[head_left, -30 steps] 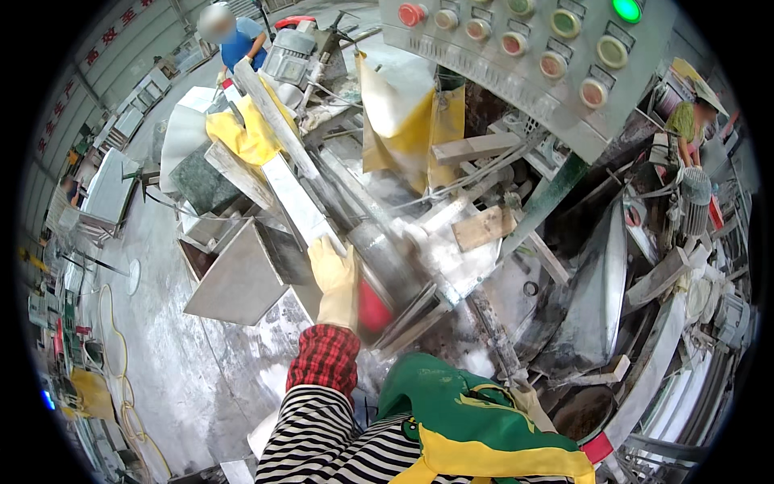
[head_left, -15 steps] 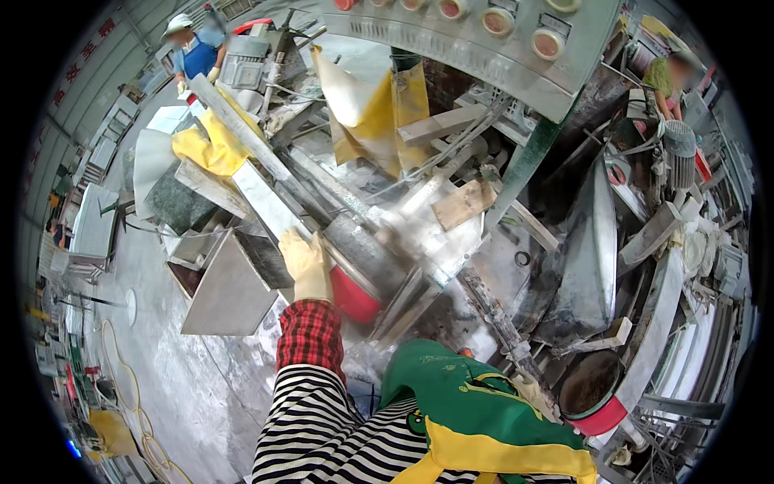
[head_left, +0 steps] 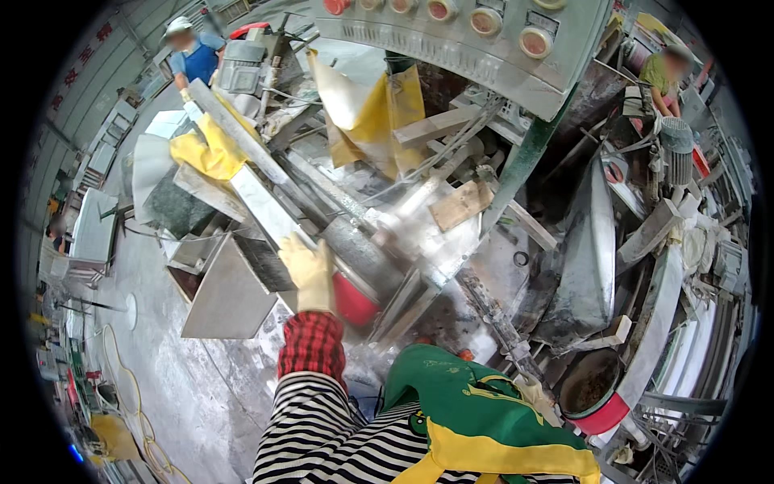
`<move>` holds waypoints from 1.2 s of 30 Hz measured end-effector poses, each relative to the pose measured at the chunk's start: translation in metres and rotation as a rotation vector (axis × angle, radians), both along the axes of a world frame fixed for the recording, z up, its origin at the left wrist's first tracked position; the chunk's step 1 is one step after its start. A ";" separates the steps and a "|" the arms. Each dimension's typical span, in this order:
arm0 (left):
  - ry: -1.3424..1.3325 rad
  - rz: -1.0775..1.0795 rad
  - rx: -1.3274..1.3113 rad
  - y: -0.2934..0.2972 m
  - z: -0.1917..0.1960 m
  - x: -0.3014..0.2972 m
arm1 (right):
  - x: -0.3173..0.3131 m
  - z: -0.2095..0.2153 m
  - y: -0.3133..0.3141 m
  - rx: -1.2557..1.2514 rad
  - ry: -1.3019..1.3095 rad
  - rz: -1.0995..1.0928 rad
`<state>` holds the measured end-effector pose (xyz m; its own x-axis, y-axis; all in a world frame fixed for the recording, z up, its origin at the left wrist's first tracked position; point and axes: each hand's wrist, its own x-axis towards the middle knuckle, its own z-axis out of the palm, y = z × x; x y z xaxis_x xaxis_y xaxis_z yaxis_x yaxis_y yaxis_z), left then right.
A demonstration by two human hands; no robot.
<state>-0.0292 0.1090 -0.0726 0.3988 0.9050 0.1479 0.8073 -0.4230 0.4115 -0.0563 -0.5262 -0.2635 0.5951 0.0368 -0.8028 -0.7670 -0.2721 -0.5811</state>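
My left hand (head_left: 308,274), in a pale cream rubber glove, lies on the near end of a long white stone strip (head_left: 264,206). Its fingers are stretched out and the thumb stands apart, so the hand is open. Right beside it is the red rim of a drum-shaped roller (head_left: 355,300), partly under a grey metal part. The strip slants away to the far left, alongside a metal rail (head_left: 234,121). My right hand does not show; the green apron (head_left: 451,383) fills the lower middle.
A control panel (head_left: 476,48) with several round buttons overhangs the top. Left of my hand stand grey stone slabs (head_left: 226,294); yellow sheeting (head_left: 211,149) drapes nearby. A wood block (head_left: 461,206) rests on the machine. A red-rimmed pulley (head_left: 601,415) sits lower right. Two people (head_left: 193,60) work farther off.
My left hand has shifted slightly along the strip, its thumb now more apart from the fingers. The view has moved a little. The person at far left has moved their hands slightly.
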 end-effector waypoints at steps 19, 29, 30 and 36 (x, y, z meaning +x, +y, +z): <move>-0.651 -0.727 -0.797 -0.160 0.051 0.017 | 0.113 0.184 0.209 0.712 -0.257 0.193; -0.746 -0.668 -1.717 -0.263 0.051 0.060 | 0.101 0.271 0.181 0.644 -0.564 0.186; -0.749 -0.693 -1.700 -0.266 0.053 0.063 | 0.095 0.271 0.178 0.593 -0.591 0.163; -0.656 -0.771 -1.693 -0.291 0.060 0.069 | 0.093 0.249 0.161 0.434 -0.714 -0.124</move>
